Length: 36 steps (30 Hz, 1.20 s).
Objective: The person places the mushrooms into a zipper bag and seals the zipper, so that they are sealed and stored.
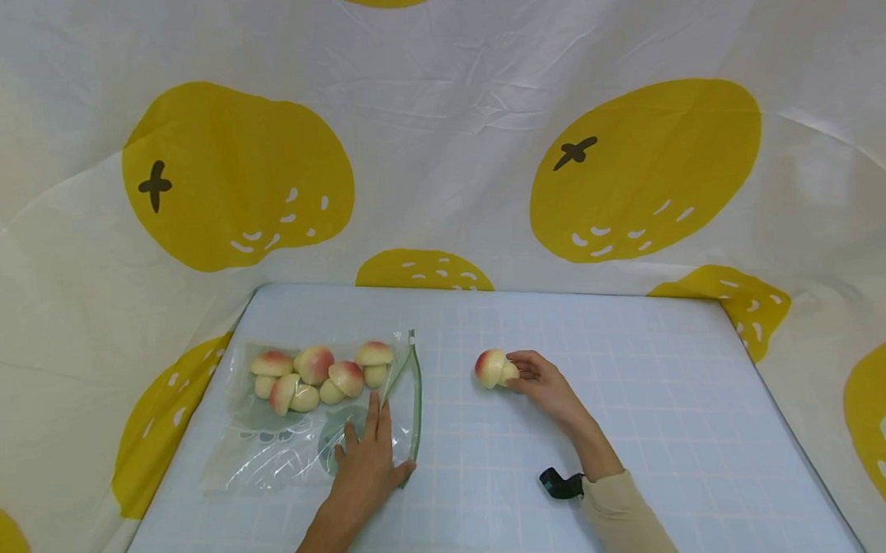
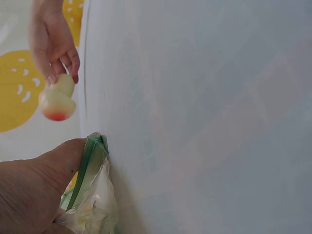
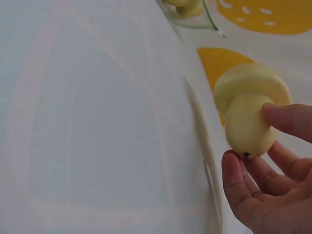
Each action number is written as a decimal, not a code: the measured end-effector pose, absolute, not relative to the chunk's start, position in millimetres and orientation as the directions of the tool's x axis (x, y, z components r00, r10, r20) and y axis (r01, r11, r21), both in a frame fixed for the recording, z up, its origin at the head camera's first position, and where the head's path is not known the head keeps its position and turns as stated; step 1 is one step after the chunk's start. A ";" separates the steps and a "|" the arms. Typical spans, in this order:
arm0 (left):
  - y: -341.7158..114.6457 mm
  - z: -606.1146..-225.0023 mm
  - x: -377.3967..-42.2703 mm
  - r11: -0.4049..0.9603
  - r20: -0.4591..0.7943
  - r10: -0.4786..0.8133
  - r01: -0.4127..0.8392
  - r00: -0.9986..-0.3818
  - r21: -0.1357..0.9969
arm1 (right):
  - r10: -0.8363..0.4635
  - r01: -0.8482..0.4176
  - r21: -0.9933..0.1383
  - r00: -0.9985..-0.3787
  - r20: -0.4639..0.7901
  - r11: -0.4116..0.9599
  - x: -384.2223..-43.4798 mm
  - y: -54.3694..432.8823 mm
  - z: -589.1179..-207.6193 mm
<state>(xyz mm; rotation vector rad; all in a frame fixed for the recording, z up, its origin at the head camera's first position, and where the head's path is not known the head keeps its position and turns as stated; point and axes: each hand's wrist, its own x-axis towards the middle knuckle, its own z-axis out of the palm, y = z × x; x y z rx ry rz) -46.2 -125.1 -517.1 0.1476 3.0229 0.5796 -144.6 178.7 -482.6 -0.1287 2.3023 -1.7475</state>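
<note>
My right hand (image 1: 548, 387) pinches a toy mushroom (image 1: 491, 368) by its pale stem, with the red-tinged cap pointing left. In the right wrist view, the thumb lies along the mushroom's stem (image 3: 248, 124) and fingertips touch its base. A clear zip bag (image 1: 273, 457) with a green seal strip (image 1: 417, 393) lies at the left, with several similar mushrooms (image 1: 315, 365) inside. My left hand (image 1: 365, 465) rests on the bag near its mouth, fingers straight and spread. Its thumb is at the lower end of the green strip, where the bag's edges stand apart.
A pale blue checked cloth (image 1: 641, 383) covers the table. Behind and beside it hangs a white curtain (image 1: 437, 145) printed with yellow fruit. A black wrist device (image 1: 561, 483) sits at the right sleeve (image 1: 624, 508).
</note>
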 end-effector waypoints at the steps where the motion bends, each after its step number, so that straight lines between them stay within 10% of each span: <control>1: -125.1 -517.5 -46.2 0.925 -0.040 0.104 0.082 -0.994 0.372 | -0.222 0.079 -0.959 -0.965 -0.142 0.272 -144.7 176.7 -482.1; 36: -125.2 -517.0 -44.5 0.928 -0.024 0.103 0.087 -0.994 0.362 | -0.396 -0.078 -0.970 -0.918 -0.019 0.228 -155.6 107.6 -509.6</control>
